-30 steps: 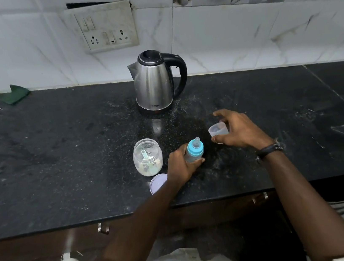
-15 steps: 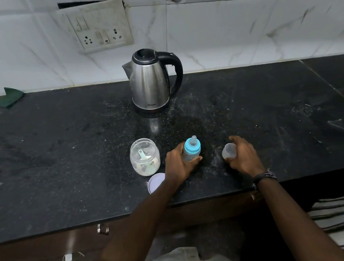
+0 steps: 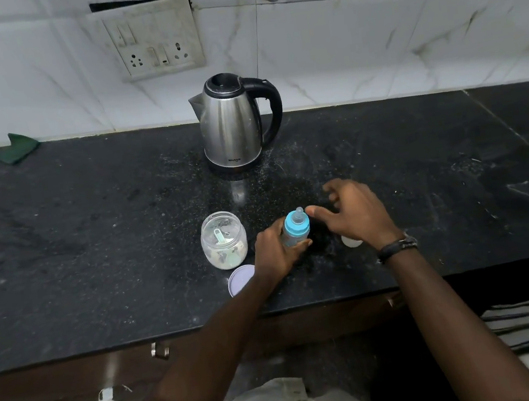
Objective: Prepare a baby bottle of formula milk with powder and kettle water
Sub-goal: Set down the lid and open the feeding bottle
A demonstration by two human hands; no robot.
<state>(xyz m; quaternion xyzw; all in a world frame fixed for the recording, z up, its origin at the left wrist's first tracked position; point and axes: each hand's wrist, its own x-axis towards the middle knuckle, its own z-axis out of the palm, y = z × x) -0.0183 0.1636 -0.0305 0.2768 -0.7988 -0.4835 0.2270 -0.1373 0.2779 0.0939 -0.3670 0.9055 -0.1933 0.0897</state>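
My left hand is wrapped around the body of the baby bottle, which stands on the dark surface in front of the kettle, its blue teat collar on. My right hand hovers just right of the bottle's top, fingers spread and holding nothing, thumb almost at the collar. If I twist the collar while my left grip is loose, I judge the bottle could spin or tip toward the open powder jar just left of it. The jar's lid lies nearer me than the bottle, under my left wrist, easy to nudge off the edge. The small clear cap sits right of the bottle, half hidden beneath my right wrist, so I could knock it away.
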